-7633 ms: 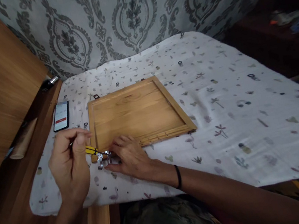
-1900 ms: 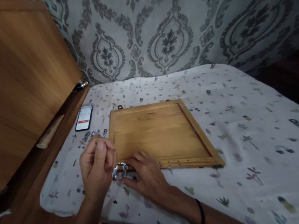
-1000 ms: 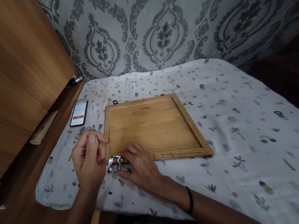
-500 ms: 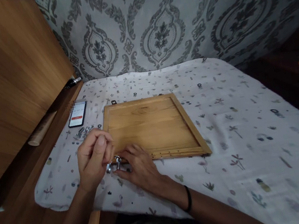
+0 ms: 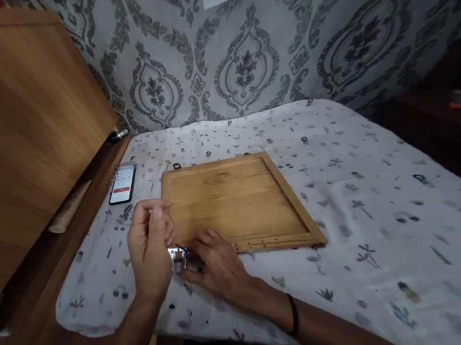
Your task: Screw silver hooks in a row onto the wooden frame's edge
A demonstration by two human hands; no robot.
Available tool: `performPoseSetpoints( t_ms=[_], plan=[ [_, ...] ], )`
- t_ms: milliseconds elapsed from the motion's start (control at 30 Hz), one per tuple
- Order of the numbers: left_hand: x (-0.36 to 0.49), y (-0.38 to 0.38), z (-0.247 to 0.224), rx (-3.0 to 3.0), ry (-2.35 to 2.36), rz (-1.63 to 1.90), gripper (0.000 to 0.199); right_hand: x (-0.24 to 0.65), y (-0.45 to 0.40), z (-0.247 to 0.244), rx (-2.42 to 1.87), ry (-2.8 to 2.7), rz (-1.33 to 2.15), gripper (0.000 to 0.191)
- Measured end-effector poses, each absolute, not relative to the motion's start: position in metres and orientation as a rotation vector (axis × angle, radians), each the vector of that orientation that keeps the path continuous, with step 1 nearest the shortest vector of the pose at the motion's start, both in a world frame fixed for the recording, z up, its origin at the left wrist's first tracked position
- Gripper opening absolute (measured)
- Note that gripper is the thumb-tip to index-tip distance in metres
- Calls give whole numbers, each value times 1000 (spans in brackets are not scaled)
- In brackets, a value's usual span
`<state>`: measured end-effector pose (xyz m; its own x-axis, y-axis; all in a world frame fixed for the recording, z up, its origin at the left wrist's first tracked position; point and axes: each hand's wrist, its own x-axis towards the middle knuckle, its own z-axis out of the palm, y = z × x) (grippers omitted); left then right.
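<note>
A wooden board with a raised frame (image 5: 230, 196) lies flat on the patterned cloth, with a row of small dark holes along its front edge. My right hand (image 5: 217, 264) rests at the front left corner, thumb and fingers pinched around a small shiny metal fitting (image 5: 184, 259); its exact kind is unclear. Close beside it, just above the fitting, my left hand (image 5: 149, 246) is closed, thumb pressed on curled fingers. Whatever lies inside that grip is hidden. Behind the left hand are a few loose metal pieces (image 5: 127, 213), partly covered.
A phone (image 5: 122, 184) lies on the cloth (image 5: 368, 219) at the left. Beyond it are a wooden panel (image 5: 13, 103) and a wooden stick (image 5: 69, 208) on a ledge. The patterned wall (image 5: 191, 48) bounds the back.
My left hand has moved slightly right and lower, closer to the metal fitting and my right hand. The right hand keeps its place at the board's corner. The view has tilted up a little.
</note>
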<state>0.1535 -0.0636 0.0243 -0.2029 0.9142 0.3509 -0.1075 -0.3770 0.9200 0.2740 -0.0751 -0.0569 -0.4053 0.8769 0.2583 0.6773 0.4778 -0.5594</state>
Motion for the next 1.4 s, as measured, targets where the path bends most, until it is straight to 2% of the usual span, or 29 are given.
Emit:
performPoseSetpoints(
  t_ms=[133, 367, 667, 800, 1000, 1200, 1400],
  plan=[
    [154, -62, 19, 1262, 974, 1665, 30, 275, -75, -60, -1249, -2183, 497, 40],
    [141, -37, 28, 1290, 690, 1318, 30, 277, -73, -59, -1240, -2173, 550, 40],
    [146, -59, 24, 1227, 971, 1637, 28, 281, -69, -59, -1222, -2262, 520, 43],
    [146, -53, 25, 1193, 927, 1624, 26, 281, -68, -56, -1220, -2280, 518, 47],
    [144, -42, 31, 1285, 750, 1369, 30, 280, -69, -62, -1191, -2236, 468, 46],
    [149, -53, 29, 1174, 961, 1698, 36, 280, -71, -66, -1164, -2238, 411, 48],
    [155, -53, 31, 1123, 912, 1722, 39, 279, -70, -64, -1176, -2252, 406, 49]
  ],
)
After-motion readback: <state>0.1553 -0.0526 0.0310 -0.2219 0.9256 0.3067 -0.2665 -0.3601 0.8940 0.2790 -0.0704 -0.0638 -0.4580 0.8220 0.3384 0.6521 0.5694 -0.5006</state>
